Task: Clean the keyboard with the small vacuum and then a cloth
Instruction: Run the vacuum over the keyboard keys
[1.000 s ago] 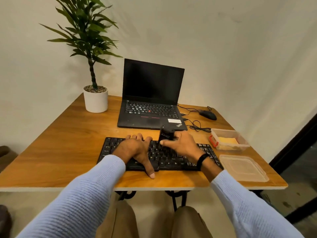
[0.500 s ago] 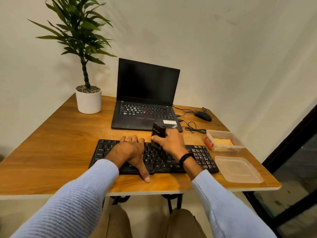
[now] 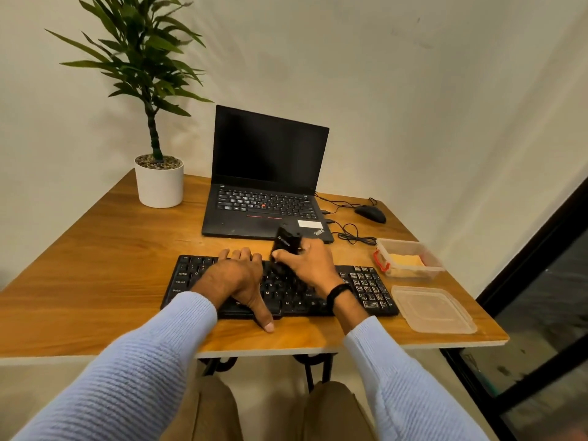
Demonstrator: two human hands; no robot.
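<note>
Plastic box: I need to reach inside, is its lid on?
No, the lid lies on the table beside the open plastic box.

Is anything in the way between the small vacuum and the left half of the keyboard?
Yes. The left hand rests flat on the keyboard directly left of the small vacuum, covering keys there. The right hand holds the small vacuum.

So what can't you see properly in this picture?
All from the head view.
Bottom end of the vacuum: hidden behind the right hand, so whether it touches the keyboard is unclear.
Middle keys: covered by the left hand.
Writing on the vacuum: too small and blurred.
Yellow thing in the box: partly behind the cloudy wall; cloth or sponge, cannot tell.
</note>
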